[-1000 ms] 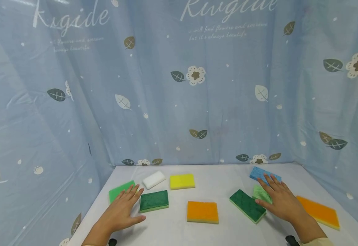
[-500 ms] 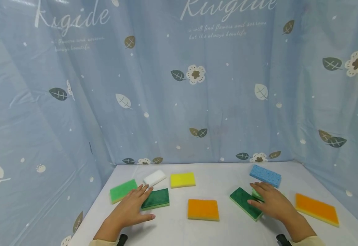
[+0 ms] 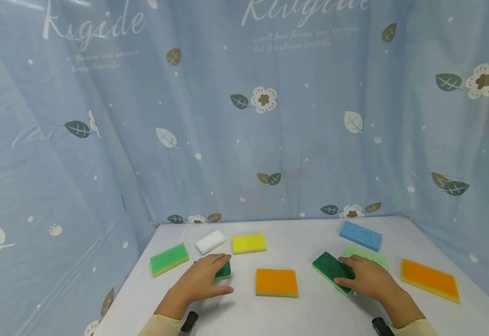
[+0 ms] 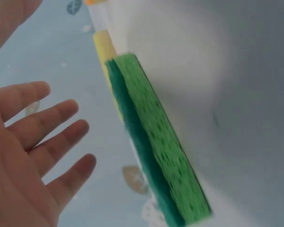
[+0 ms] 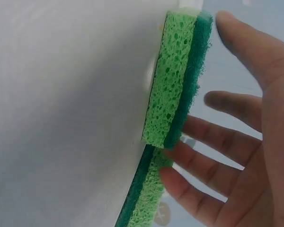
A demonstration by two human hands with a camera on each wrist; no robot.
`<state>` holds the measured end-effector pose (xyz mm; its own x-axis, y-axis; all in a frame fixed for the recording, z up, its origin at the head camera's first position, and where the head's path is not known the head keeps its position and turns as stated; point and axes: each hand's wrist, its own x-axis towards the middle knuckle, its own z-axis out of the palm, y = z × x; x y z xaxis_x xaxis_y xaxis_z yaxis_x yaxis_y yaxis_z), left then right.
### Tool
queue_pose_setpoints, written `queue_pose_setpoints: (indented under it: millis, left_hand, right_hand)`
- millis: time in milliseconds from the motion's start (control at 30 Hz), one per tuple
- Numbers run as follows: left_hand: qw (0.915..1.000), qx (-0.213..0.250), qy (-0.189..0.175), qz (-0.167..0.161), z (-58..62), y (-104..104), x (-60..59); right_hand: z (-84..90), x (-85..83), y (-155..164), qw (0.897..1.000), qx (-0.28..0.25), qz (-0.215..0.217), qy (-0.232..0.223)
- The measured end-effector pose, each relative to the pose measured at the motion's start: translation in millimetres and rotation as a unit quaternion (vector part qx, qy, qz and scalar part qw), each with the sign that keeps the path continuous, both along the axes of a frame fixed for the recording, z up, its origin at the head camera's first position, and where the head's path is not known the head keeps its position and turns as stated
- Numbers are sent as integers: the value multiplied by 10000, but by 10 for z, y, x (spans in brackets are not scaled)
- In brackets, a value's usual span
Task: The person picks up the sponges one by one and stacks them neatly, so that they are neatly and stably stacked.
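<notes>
My left hand (image 3: 200, 280) hovers over a dark-green-topped scouring sponge (image 3: 224, 270), hiding much of it in the head view. In the left wrist view, the fingers are extended and apart from that sponge (image 4: 156, 146), whose porous side is light green. Above the right end of another dark green scouring sponge (image 3: 330, 268) is my right hand (image 3: 368, 278). Its thumb and fingers are spread around this sponge (image 5: 173, 80) in the right wrist view; whether they touch it I cannot tell. A light green sponge (image 3: 372, 255) lies just behind that hand, partly covered, dark green layer underneath.
On the white tabletop (image 3: 244, 317) lie an orange sponge (image 3: 276, 282) in the middle, another orange one (image 3: 430, 280) at right, a blue sponge (image 3: 361, 235), a yellow sponge (image 3: 249, 243), a white block (image 3: 210, 241) and a bright green sponge (image 3: 169, 259). A printed curtain (image 3: 210, 116) surrounds it.
My left hand has moved right, from beside the bright green sponge to over the dark green one. My right hand has drawn nearer and lower, away from the blue sponge. All sponges stay put.
</notes>
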<state>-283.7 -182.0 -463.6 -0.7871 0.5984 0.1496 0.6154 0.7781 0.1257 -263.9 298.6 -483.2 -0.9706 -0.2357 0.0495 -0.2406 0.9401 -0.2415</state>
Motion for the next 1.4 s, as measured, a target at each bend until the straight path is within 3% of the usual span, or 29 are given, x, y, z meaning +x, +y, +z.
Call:
queue_pose_setpoints:
  millis: [467, 767, 1167, 1400]
  left_hand:
    - [9981, 268, -506, -227, 29, 460, -68]
    - [9945, 95, -1037, -93, -66, 746, -60]
    - [9901, 288, -1359, -194, -227, 890, -162]
    - [9910, 459, -1230, -250, -274, 894, -219]
  right_hand:
    - [46, -46, -20, 9992, 20, -153, -370]
    - [162, -21, -10, 9997, 12, -104, -218]
    - [73, -121, -125, 9928, -984, 601, 317]
    - [66, -188, -261, 9893, -1141, 826, 392]
